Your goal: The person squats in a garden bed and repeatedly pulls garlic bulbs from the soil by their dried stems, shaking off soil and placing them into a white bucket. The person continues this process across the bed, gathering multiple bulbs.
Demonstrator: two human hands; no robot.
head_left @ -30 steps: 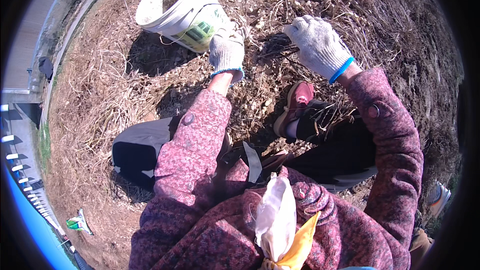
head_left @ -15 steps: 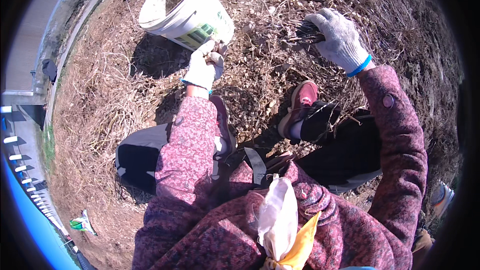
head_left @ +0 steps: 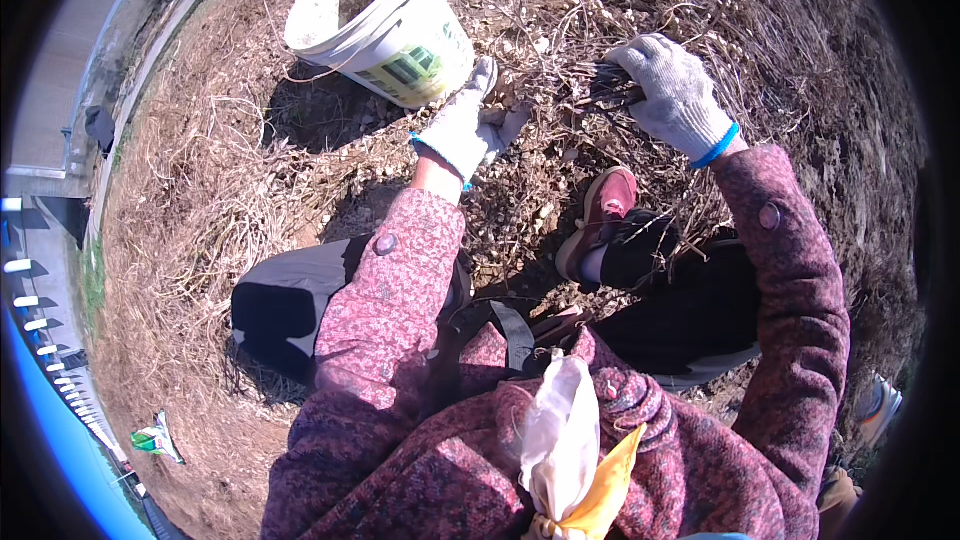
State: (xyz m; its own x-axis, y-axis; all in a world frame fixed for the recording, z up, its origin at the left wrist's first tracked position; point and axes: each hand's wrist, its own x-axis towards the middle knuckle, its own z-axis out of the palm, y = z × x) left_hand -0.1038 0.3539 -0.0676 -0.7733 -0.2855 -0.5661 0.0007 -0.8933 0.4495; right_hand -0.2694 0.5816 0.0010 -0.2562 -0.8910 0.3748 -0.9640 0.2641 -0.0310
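My left hand [head_left: 463, 132], in a white knit glove with a blue cuff, is beside the lower side of a white plastic bucket [head_left: 425, 40]. Its fingers are spread over the dry plant litter, and I see nothing held in them. The bucket has a green printed patch and leans, its mouth facing up and left; dirt marks its inner wall. Farther right, my right hand [head_left: 675, 95], gloved the same way, is closed around a bunch of dark, dry plant stalks [head_left: 610, 90]. The stalks' loose ends point left, just above the tangled litter.
Dry stems and leaves [head_left: 230, 170] cover the ground all around. A red shoe [head_left: 607, 208] stands below the stalks, between the hands and my body. A green and white wrapper [head_left: 157, 438] lies at lower left. A paved strip with white posts [head_left: 30, 302] runs along the left edge.
My left hand has moved right and slightly down from the bucket's front, and its pinched fingers have spread. The right hand has shifted slightly down, still gripping the stalks.
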